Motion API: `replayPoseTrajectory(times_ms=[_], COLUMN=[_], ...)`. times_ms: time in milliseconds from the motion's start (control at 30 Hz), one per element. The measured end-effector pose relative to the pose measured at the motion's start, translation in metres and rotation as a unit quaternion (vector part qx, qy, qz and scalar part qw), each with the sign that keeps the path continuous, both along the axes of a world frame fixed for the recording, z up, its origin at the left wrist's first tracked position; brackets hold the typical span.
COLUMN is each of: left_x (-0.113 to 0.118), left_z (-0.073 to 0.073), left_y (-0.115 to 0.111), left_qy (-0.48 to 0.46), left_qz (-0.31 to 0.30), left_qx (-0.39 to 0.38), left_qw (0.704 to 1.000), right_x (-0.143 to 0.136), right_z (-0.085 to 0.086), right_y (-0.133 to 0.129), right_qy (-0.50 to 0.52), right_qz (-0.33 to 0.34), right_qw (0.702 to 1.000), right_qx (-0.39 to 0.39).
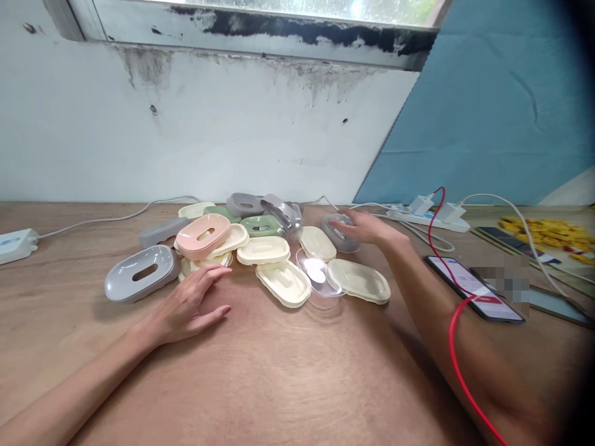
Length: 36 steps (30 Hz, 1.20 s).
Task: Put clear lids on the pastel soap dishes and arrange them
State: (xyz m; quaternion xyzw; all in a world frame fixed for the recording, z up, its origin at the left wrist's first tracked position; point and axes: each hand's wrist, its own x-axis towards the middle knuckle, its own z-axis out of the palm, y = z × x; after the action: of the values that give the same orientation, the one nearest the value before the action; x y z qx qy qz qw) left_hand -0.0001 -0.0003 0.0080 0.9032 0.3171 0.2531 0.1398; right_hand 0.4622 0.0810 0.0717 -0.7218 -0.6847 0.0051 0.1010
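My left hand (193, 303) rests on the table with thumb and fingers apart, holding nothing. Its fingertips are beside the cream oval trays (263, 249) in the pile. Farther right, my right hand (372, 228) reaches over a grey soap dish (341, 234), its spread fingers at the dish's rim and inside. A pink soap dish (203, 236) tops the pile's left part, with a larger grey soap dish (139, 272) left of it. Behind lie a green soap dish (261, 225) and more grey ones. A clear plastic piece (320, 274) lies between cream trays.
A phone (474, 288) with a lit screen lies right of my right forearm, a red cable (453, 347) crossing it. Behind stands a white power strip (427, 218) with plugs. Yellow pieces (548, 230) are heaped far right. A white adapter (17, 245) sits at the left edge.
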Motion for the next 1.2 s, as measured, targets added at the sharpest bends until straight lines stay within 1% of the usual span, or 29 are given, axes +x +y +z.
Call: replayPoseTrajectory(times_ms=[67, 100, 133, 167, 233, 333, 400, 467, 533, 633, 700, 767, 833, 933, 1067, 1133, 1200], left_x=[0.000, 0.000, 0.000, 0.000, 0.000, -0.001, -0.001, -0.001, -0.001, -0.001, -0.002, -0.002, -0.003, -0.004, -0.003, -0.002, -0.001], left_z=[0.000, 0.000, 0.000, 0.000, 0.000, 0.001, 0.002, 0.001, 0.000, -0.001, -0.002, -0.002, -0.002, -0.003, -0.003, -0.003, -0.001], left_y=[0.000, 0.000, 0.000, 0.000, -0.001, -0.001, -0.001, -0.001, -0.001, -0.001, -0.001, -0.001, -0.001, 0.000, 0.000, 0.000, 0.000], left_qy=[0.004, 0.006, 0.010, 0.013, 0.017, 0.016, 0.013, 0.010, 0.007, 0.007, 0.012, 0.017, 0.018, 0.017, 0.007, -0.011, -0.034], left_qz=[-0.001, -0.001, 0.000, 0.000, 0.002, 0.000, -0.006, -0.008, -0.004, -0.001, -0.004, -0.006, -0.007, -0.006, -0.012, -0.014, -0.009], left_qx=[0.004, 0.006, 0.009, 0.010, 0.013, 0.015, 0.016, 0.017, 0.019, 0.020, 0.017, 0.013, 0.012, 0.014, 0.022, 0.038, 0.073], left_qw=[1.000, 1.000, 1.000, 1.000, 1.000, 1.000, 1.000, 1.000, 1.000, 1.000, 1.000, 1.000, 1.000, 1.000, 1.000, 0.999, 0.997], right_x=[-0.020, -0.032, -0.044, -0.056, -0.079, -0.108, -0.124, -0.139, -0.150, -0.158, -0.158, -0.155, -0.152, -0.150, -0.152, -0.155, -0.158], right_z=[0.012, 0.018, 0.023, 0.027, 0.031, 0.030, 0.026, 0.020, 0.013, 0.001, -0.007, -0.010, -0.009, -0.003, 0.001, 0.001, 0.005], right_y=[-0.008, -0.012, -0.017, -0.022, -0.032, -0.045, -0.054, -0.061, -0.065, -0.063, -0.057, -0.052, -0.050, -0.050, -0.051, -0.053, -0.059], right_qy=[0.001, 0.015, 0.038, 0.060, 0.064, 0.064, 0.060, 0.031, -0.003, -0.014, -0.019, -0.026, -0.026, -0.016, -0.010, -0.008, 0.009], right_qz=[0.027, 0.059, 0.099, 0.133, 0.170, 0.233, 0.267, 0.278, 0.278, 0.283, 0.289, 0.306, 0.324, 0.340, 0.358, 0.372, 0.389], right_qw=[1.000, 0.998, 0.994, 0.989, 0.979, 0.959, 0.949, 0.951, 0.958, 0.959, 0.956, 0.950, 0.944, 0.939, 0.934, 0.928, 0.920], right_qx=[0.013, 0.018, 0.003, -0.034, -0.097, -0.146, -0.157, -0.135, -0.071, 0.022, 0.046, 0.050, 0.054, 0.053, 0.020, 0.025, 0.037])
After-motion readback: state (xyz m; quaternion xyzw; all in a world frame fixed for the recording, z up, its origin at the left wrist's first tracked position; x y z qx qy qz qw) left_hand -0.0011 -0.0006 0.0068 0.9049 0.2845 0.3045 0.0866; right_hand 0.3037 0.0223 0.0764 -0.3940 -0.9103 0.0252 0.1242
